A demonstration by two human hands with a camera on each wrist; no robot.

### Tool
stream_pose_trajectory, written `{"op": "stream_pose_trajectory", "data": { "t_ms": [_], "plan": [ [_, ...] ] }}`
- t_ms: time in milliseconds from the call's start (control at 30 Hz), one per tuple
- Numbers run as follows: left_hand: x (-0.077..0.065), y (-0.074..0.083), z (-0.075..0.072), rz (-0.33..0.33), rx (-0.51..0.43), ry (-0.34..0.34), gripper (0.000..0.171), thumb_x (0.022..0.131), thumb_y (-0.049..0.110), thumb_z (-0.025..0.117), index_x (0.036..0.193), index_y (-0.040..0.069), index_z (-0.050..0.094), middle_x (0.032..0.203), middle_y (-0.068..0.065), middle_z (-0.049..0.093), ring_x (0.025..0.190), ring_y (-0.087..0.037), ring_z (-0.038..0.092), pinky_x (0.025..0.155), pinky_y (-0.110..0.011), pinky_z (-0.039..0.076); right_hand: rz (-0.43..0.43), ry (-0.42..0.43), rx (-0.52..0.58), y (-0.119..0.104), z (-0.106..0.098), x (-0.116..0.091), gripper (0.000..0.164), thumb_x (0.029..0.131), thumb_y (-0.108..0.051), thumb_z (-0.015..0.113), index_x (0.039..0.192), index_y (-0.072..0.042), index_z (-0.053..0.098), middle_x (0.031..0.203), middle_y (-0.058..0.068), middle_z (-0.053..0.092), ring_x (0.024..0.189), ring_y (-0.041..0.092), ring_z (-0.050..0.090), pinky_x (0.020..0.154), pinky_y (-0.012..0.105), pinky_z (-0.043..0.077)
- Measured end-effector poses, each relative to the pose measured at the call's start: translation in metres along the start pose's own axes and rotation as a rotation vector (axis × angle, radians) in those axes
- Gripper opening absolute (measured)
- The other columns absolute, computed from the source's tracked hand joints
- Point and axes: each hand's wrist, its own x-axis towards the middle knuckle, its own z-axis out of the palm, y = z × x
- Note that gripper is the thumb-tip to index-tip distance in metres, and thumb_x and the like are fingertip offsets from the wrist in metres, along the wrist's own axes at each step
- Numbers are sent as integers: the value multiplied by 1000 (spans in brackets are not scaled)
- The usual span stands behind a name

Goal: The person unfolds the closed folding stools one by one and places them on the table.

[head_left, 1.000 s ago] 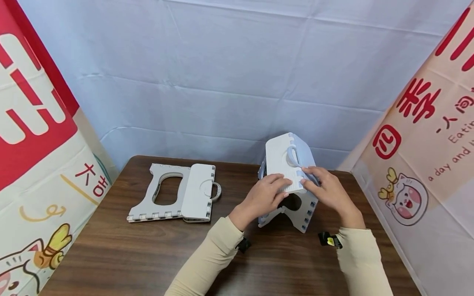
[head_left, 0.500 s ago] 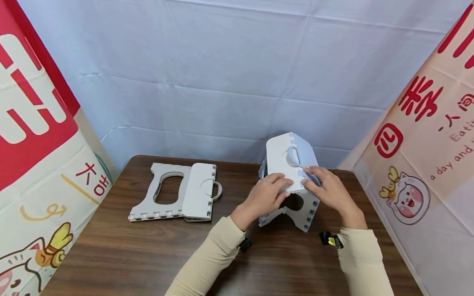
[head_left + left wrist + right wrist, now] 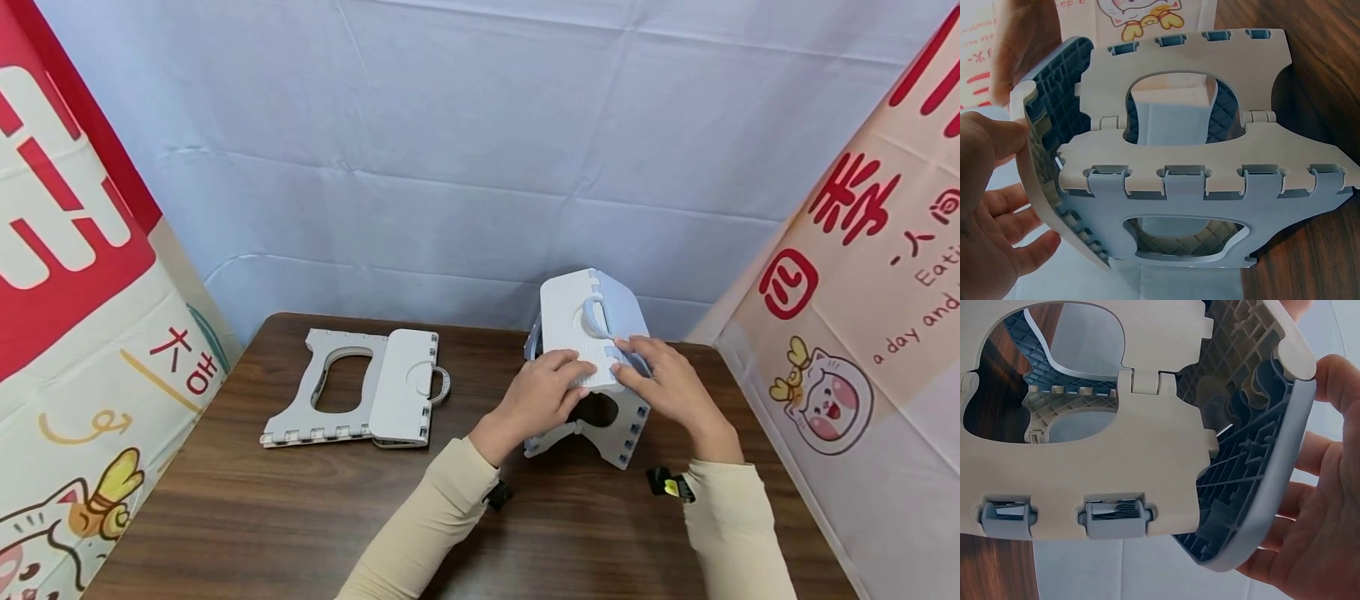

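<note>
A white and pale-blue folding step stool [image 3: 566, 312] stands partly unfolded at the right back of the table, its two seat halves meeting at an angle. A blue carry handle [image 3: 595, 318] sits at the seat's middle seam. My left hand [image 3: 534, 396] rests its fingers on the white half, thumb at the near edge. My right hand [image 3: 672, 390] lies over the blue half, its thumb and index finger near the hinge seam. In the right wrist view the fingers [image 3: 1311, 453] spread along the outside of the blue half [image 3: 1272, 487]; the ribbed underside shows. Both hands touch the seat from outside.
A second white folding stool [image 3: 397, 387] lies folded flat at the table's left, its ring handle [image 3: 441, 387] pointing right. The brown wooden table [image 3: 315, 517] ends at a pale cloth backdrop [image 3: 420, 208]. Printed cloths [image 3: 847, 358] hang at both sides.
Both hands keep their places on the stool. The whole scene shifts only very slightly in the view.
</note>
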Motion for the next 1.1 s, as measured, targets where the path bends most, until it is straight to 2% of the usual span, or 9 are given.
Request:
{"op": "stream_pose_trajectory", "data": {
  "t_ms": [233,567,1100],
  "plan": [
    [2,0,2,-6,42,-15,28,93,29,58,119,18,61,122,-7,54,111,-19,52,80,-35,47,-9,0,-25,1,1,0,51,92,-30,55,127,7,52,130,32,42,118,51,35,91,64,29],
    [4,1,4,12,49,29,27,93,29,59,117,18,63,121,-7,55,108,-20,54,79,-35,47,9,20,-42,3,-1,0,50,92,-30,55,128,5,53,130,31,42,118,51,35,90,65,29],
    [5,3,6,16,125,-2,26,93,29,58,117,20,64,119,-5,55,108,-18,53,80,-34,46,31,-4,-37,2,-1,-3,52,91,-31,56,127,6,53,131,32,41,119,52,34,91,65,27]
  ]
}}
